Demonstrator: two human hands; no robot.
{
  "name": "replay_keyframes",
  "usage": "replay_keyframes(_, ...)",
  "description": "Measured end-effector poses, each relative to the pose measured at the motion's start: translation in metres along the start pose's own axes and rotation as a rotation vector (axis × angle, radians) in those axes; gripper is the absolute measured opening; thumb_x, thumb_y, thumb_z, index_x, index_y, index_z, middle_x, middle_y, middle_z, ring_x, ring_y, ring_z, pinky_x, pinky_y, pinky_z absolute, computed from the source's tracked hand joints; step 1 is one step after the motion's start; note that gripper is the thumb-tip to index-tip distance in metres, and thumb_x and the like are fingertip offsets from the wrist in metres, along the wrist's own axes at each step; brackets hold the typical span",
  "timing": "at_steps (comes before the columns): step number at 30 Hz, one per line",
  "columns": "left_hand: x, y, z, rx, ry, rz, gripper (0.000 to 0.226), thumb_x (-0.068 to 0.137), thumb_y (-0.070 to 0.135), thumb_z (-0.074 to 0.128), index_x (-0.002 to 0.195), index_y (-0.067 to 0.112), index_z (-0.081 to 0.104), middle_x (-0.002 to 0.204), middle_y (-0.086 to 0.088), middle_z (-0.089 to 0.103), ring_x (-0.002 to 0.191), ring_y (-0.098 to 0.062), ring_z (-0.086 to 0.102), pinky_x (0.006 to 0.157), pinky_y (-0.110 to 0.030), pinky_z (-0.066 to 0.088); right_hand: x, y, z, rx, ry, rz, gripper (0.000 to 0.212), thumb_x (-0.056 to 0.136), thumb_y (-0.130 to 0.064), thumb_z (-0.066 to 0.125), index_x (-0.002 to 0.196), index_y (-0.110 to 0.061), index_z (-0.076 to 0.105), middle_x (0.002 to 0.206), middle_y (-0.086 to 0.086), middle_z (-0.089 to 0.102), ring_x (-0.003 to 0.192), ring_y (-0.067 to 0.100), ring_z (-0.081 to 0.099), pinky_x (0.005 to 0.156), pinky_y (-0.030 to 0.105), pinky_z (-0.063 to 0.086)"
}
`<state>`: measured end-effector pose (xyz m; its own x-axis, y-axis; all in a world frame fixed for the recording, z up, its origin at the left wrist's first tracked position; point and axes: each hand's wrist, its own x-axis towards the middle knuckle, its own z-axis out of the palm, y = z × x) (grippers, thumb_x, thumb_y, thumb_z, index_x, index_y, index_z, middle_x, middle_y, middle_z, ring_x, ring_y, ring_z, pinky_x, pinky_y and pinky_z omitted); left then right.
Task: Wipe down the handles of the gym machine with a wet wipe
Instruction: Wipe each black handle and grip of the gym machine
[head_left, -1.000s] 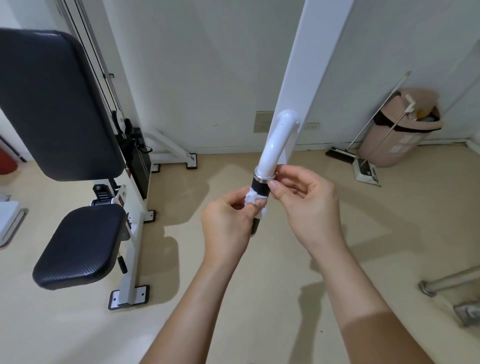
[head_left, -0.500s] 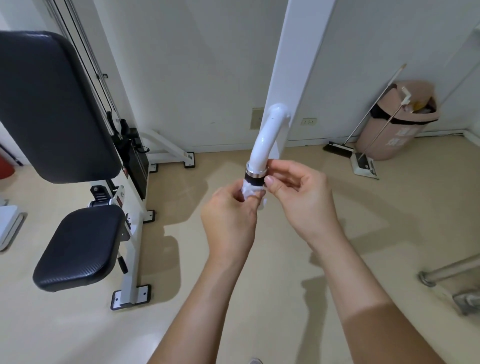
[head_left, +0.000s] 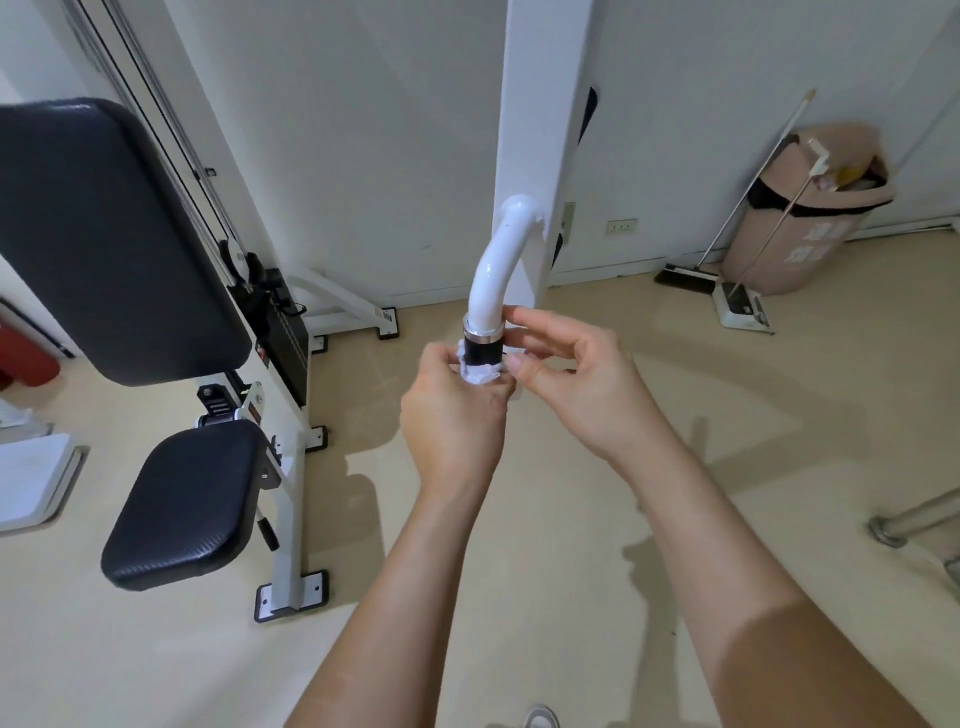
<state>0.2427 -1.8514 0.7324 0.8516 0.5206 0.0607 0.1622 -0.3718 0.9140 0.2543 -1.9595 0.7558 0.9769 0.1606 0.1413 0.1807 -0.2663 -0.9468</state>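
Observation:
A white curved tube (head_left: 497, 265) comes off the machine's white upright beam (head_left: 540, 130) and ends in a black handle grip (head_left: 483, 352) below a chrome ring. A crumpled white wet wipe (head_left: 480, 373) is wrapped around the grip. My left hand (head_left: 454, 421) is closed around the wipe and the lower part of the grip, hiding it. My right hand (head_left: 571, 387) is beside the grip on the right, its fingertips pinching the wipe's edge next to the black grip.
The machine's black backrest (head_left: 104, 239) and seat (head_left: 182, 501) stand at left on a white frame (head_left: 291, 519). A tan bin (head_left: 810, 208), a broom and a dustpan (head_left: 740, 306) are at the back right wall. A metal bar (head_left: 914, 519) lies at right on the beige floor.
The view has tilted a little, so the handle sits lower in view. My hands stay on the grip; the wipe has been worked a little around the black grip.

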Motion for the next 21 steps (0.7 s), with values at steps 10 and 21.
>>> replay_keyframes(10, -0.010, 0.003, -0.012, 0.124, -0.168, 0.076, 0.026, 0.078, 0.025, 0.070, 0.097, 0.022, 0.052, 0.065, 0.011, 0.061, 0.061, 0.003, 0.060, 0.053, -0.012, 0.044, 0.004, 0.011, 0.003, -0.059, 0.060, 0.218, 0.024, 0.066, -0.020, 0.080, 0.086, -0.022, 0.068, 0.068, -0.004, 0.071, 0.063, 0.010, 0.067, 0.073, 0.035, 0.058)
replay_keyframes(21, 0.001, -0.013, -0.025, 0.166, -0.088, 0.293, 0.009, 0.087, 0.024, 0.066, 0.088, 0.022, 0.075, 0.075, 0.008, 0.068, 0.070, -0.009, 0.059, 0.063, -0.016, 0.042, -0.012, 0.012, 0.013, 0.115, 0.371, 0.142, 0.023, 0.080, -0.004, 0.066, 0.072, -0.025, 0.069, 0.071, -0.010, 0.071, 0.068, 0.007, 0.070, 0.070, 0.023, 0.055)
